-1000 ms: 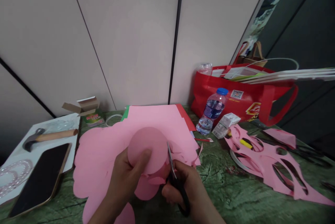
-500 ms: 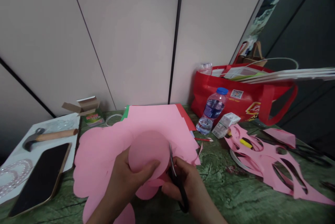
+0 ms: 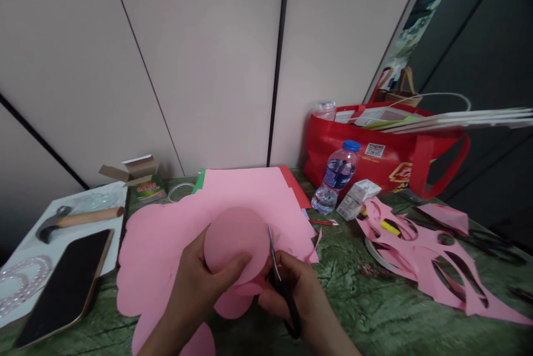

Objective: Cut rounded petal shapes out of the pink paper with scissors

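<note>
My left hand (image 3: 208,272) grips a round pink paper piece (image 3: 237,242), its thumb lying across the front. In my right hand (image 3: 293,284) is a pair of black-handled scissors (image 3: 287,297), with the blades pointing up along the right edge of the round piece. Whether the blades touch the paper is hard to tell. Beneath and behind my hands lie large scalloped pink paper shapes (image 3: 158,234) and a stack of pink sheets (image 3: 245,184). Another rounded pink piece (image 3: 233,307) shows below the held one.
Left: a hammer (image 3: 83,217), a phone (image 3: 66,284), pearl strings (image 3: 25,284) and a small open box (image 3: 147,186). Right: a water bottle (image 3: 337,175), a white carton (image 3: 358,199), a red bag (image 3: 387,153), pink cut-out scraps (image 3: 420,245) and a red pencil (image 3: 322,222).
My left thumb has shifted very slightly left on the round piece. Otherwise the hands, paper and scissors look almost the same, with a slight shift of the camera view.
</note>
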Tool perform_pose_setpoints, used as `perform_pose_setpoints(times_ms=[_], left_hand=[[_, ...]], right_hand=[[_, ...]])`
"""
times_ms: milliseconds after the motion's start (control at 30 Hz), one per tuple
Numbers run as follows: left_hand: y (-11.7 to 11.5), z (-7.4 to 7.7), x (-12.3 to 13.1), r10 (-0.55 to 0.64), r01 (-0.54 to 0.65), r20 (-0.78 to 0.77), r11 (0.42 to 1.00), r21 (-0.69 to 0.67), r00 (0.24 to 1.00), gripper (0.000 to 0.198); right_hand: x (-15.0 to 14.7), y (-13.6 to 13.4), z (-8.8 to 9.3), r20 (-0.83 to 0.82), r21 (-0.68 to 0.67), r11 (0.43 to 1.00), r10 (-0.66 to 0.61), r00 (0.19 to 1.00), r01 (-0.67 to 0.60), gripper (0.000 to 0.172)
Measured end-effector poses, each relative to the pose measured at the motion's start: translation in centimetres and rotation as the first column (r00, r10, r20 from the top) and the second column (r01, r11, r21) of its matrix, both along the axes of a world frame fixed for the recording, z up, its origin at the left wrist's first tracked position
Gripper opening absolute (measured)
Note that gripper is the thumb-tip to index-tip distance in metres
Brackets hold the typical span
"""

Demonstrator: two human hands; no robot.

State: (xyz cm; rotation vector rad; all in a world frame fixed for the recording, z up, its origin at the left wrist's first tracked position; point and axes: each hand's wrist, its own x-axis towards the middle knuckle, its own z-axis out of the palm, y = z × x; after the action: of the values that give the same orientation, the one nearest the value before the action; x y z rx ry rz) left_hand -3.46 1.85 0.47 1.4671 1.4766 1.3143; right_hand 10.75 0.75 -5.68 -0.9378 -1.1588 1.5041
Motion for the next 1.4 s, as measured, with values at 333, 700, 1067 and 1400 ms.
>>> perform_pose_setpoints(times_ms=[333,700,1067,1400], left_hand=[[0.0,0.0,-0.1,-0.024,0.023,0.05,1.0,0.005,0.998,0.022],[0.2,0.0,-0.3,-0.079,0.078,0.076,0.997,0.007,0.994,0.021],[1.8,-0.8,-2.6,0.039,-0.038,-0.108,0.999,0.012,0.993,0.031],[5.2,-3.6,-5.4,0.191,-0.216,-0.193,0.97,-0.116,0.962,0.024]], right_hand=[[-0.3,-0.1,-0.6,0.035,0.006,0.999,-0.05,0.998,0.05,0.037],[0.0,0.1,-1.4,-0.004,-0.052,0.999,-0.001,1.0,0.001,0.036],[0.8,0.3,0.8,0.211,0.102,0.968,-0.244,0.946,0.227,0.022],[3.2,1.2,0.2,0.44,0.405,0.908,-0.297,0.847,0.108,0.03]])
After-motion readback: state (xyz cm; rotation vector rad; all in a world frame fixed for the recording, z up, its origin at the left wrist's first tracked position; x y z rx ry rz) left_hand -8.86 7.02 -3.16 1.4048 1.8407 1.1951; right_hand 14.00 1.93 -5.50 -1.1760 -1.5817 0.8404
